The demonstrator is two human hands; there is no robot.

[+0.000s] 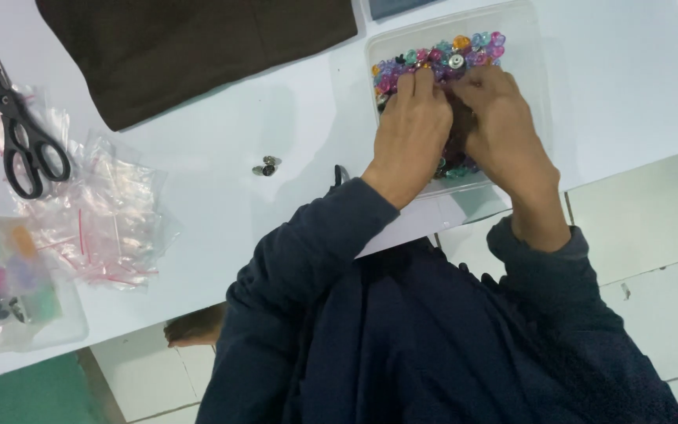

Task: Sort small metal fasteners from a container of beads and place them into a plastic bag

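My dark blue sleeves (331, 235) fill the bottom of the view, closest to me, running up from six o'clock toward one o'clock. Both of my hands are down in a clear plastic container (531, 47) that sits on the white counter (276, 110) at about one o'clock. My left hand (411, 129) and my right hand (504, 129) lie side by side, fingers curled into a heap of small coloured beads (464, 47), pink, purple, teal and orange, that shows above my knuckles at the far end of the container. My fingertips are buried among the beads, so I cannot tell whether either grip is pinched on one or simply resting in the pile. Just left of my left wrist, near the middle of the counter, lie a few small dark metal pieces (267, 166). At nine o'clock a heap of small clear zip bags (111, 212) is spread out, with black-handled scissors (17, 126) lying across its far-left corner at ten o'clock. At eight o'clock a second clear box (56, 330) holds blurred coloured bits. A dark brown cloth (190, 47) lies at eleven to twelve o'clock. Pale floor tiles (653, 235) show at three o'clock.
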